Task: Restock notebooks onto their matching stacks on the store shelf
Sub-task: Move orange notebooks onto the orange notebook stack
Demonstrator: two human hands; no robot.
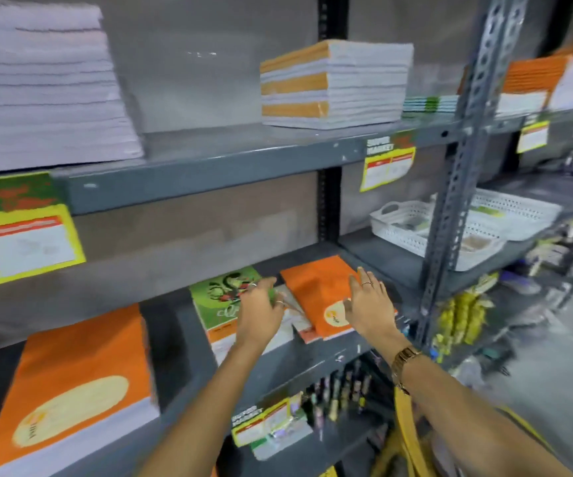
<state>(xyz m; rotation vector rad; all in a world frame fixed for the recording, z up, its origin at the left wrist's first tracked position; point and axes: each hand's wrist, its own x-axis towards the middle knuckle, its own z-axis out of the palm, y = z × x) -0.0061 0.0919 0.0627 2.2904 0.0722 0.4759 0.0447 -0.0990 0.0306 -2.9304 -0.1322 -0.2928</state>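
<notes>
On the middle shelf [278, 359] lies a green notebook stack [216, 301] and, right of it, an orange notebook stack [316, 287] lying askew. My left hand [261, 311] reaches over the green stack's right edge, fingers curled near a notebook between the two stacks; whether it grips anything is blurred. My right hand [369, 304] rests flat with fingers spread on the orange stack's right side. A large orange notebook stack [71, 383] sits at the near left. On the upper shelf stands an orange-and-white stack [333, 84] and a tall white stack [37, 84].
A perforated grey upright post [457, 187] stands right of the orange stack. White plastic baskets [450, 225] sit behind it. Price labels [386, 166] hang from shelf edges. Pens [340, 390] hang below the shelf. A yellow strap [409, 438] hangs by my right forearm.
</notes>
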